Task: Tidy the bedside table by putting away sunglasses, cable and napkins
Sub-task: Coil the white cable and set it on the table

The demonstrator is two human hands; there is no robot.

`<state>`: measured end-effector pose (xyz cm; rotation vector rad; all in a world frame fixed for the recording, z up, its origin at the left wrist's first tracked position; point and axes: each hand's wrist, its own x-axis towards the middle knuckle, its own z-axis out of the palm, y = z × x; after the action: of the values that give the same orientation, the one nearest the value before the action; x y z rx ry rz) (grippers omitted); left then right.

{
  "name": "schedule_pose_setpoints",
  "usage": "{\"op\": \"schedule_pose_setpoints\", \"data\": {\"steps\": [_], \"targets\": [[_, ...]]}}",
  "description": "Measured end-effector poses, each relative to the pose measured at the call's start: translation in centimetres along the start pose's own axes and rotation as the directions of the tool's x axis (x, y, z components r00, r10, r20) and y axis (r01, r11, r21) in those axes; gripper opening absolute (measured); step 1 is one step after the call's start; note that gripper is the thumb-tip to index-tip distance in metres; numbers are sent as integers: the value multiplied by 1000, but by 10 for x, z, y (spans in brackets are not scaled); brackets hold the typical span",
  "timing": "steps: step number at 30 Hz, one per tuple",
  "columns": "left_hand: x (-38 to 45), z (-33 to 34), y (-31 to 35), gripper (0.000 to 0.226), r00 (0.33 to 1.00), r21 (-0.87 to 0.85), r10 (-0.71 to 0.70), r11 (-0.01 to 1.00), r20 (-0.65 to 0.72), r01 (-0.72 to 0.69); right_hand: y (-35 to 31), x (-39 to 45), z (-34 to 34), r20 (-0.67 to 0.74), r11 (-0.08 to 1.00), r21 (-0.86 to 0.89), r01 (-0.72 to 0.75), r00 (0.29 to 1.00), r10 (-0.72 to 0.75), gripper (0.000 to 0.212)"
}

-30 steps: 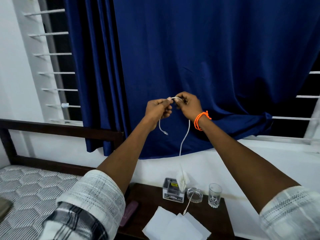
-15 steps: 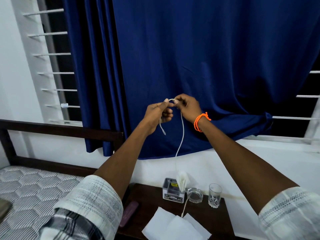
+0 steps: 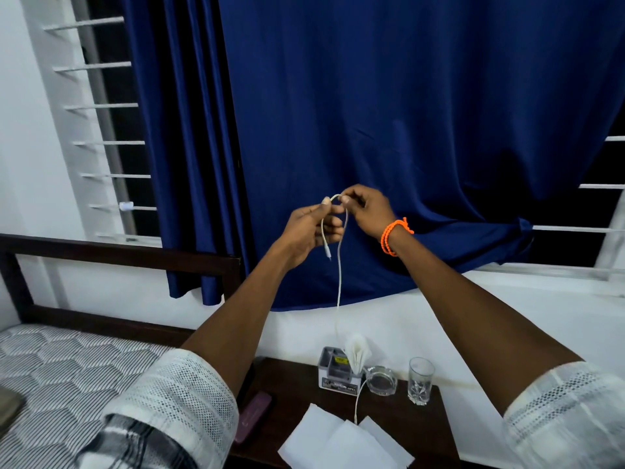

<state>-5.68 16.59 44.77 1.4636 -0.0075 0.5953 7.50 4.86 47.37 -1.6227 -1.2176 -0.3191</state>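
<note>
You held the white cable [image 3: 339, 265] up before the blue curtain [image 3: 406, 113], 2 hands meeting on it. Your left hand [image 3: 309, 231] pinched 1 side of its bend and your right hand [image 3: 367, 208] pinched the other. Below your grip, the short plug end hung by your left palm; the long run dropped to the napkins [image 3: 334, 441] on the bedside table [image 3: 399, 421].

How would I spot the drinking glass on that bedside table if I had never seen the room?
Start at the big blue curtain and drop to the dark wooden bedside table under it. Along its back edge stand an organiser box, a clear ashtray and, furthest right, the drinking glass. It is the only tall, upright clear thing there, with a cut pattern near its base.
</note>
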Motion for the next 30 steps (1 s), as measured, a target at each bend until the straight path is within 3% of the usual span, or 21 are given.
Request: {"op": "schedule_pose_setpoints", "data": {"steps": [7,14,17,23,30], "targets": [[-2,-1,6,39,1000,-120,-11,993,16,13,4,-3,8,119,994,105,-22,993,10,12],[-6,3,18,26,987,-298,6,954,163,44,-5,-11,17,177,927,353,-128,982,68,40],[-6,2,21,38,979,-374,63,928,194,14,-6,-14,25,190,915,331,-229,966,173,21],[1,-3,22,34,989,-478,93,878,113,-28,-8,-20,40,269,889,320,-328,931,247,26],[7,-12,22,43,992,-423,128,899,14,-110,-6,-27,43,363,888,332,-318,912,190,26]]}}
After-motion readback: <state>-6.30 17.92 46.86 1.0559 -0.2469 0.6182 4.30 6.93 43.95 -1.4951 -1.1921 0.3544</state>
